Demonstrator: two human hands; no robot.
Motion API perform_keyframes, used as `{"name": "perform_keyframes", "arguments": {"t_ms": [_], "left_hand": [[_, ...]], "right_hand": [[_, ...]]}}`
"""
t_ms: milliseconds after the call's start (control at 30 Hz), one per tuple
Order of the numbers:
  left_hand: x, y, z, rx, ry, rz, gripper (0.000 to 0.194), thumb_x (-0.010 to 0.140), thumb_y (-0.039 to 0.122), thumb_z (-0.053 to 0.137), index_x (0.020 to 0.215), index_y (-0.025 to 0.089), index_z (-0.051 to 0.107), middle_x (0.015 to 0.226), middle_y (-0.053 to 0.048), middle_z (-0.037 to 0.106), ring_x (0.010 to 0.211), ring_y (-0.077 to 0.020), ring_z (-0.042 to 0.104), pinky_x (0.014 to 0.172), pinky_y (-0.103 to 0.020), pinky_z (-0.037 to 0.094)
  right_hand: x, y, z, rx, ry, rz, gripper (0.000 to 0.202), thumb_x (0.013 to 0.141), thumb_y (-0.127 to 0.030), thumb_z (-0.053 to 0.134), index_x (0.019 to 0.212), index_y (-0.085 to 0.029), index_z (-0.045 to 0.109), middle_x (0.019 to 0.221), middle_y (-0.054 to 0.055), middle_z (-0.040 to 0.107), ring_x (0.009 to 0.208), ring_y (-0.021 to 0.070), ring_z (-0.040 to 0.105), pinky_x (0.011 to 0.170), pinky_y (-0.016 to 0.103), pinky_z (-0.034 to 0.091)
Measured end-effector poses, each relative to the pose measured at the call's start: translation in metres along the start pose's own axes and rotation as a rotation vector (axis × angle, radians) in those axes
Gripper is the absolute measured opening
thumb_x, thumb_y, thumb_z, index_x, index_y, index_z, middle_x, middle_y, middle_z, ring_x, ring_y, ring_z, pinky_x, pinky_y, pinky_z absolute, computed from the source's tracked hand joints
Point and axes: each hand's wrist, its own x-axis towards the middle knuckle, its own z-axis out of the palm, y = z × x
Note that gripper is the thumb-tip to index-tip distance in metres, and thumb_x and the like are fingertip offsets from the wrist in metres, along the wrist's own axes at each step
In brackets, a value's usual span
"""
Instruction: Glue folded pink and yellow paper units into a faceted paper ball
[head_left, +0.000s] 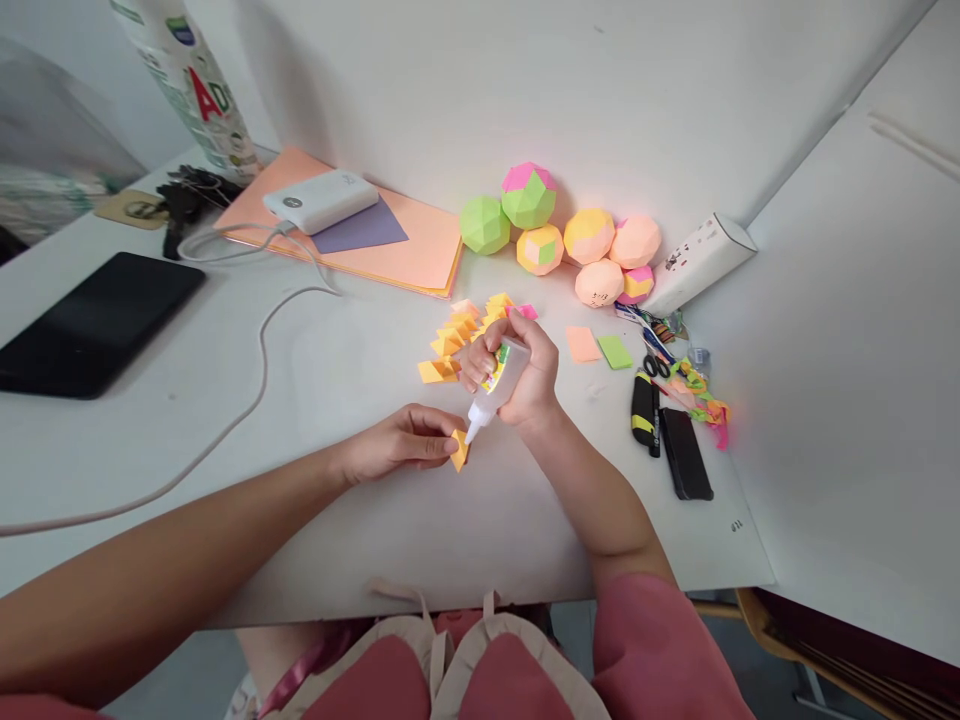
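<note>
Between thumb and fingers, my left hand [405,440] pinches a small folded orange paper piece [460,455] above the table. My right hand [536,375] is wrapped round a clear glue bottle [504,378], tilted nozzle-down. The white nozzle tip is at the paper piece's upper right edge; whether it touches I cannot tell. Just beyond the hands lie several folded orange paper pieces [448,342], partly hidden by my right hand. A pink folded piece [527,311] shows behind it. To the right lie a peach paper square [583,344] and a green paper square [615,352].
Several faceted paper balls [529,196] sit against the back wall beside a white box [703,262]. Scissors [655,366], a cutter [643,408] and a black case [685,455] lie right. Left are a tablet [101,325], a power bank [321,202], its cable and peach paper sheets [405,262].
</note>
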Motion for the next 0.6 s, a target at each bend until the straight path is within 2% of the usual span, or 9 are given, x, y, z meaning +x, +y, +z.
{"name": "perform_keyframes", "arguments": {"t_ms": [233, 600], "left_hand": [[-0.0024, -0.0011, -0.0021, 0.025, 0.005, -0.007, 0.020, 0.083, 0.028, 0.059, 0.076, 0.011, 0.067, 0.066, 0.000, 0.052, 0.049, -0.0052, 0.031, 0.049, -0.024, 0.025], [-0.0011, -0.0007, -0.0027, 0.062, 0.018, -0.024, 0.020, 0.082, 0.029, 0.059, 0.076, 0.011, 0.067, 0.071, -0.003, 0.058, 0.049, -0.0063, 0.032, 0.050, -0.025, 0.028]], "right_hand": [[0.0007, 0.0000, -0.0017, 0.012, -0.011, -0.025, 0.038, 0.086, -0.037, 0.039, 0.054, -0.019, 0.046, 0.041, -0.003, 0.045, 0.038, 0.0098, 0.043, 0.041, 0.023, 0.037], [0.0020, 0.0015, -0.0021, 0.006, 0.016, -0.034, 0.040, 0.086, -0.042, 0.040, 0.054, -0.019, 0.044, 0.041, -0.003, 0.044, 0.037, 0.0100, 0.043, 0.041, 0.023, 0.036]]}}
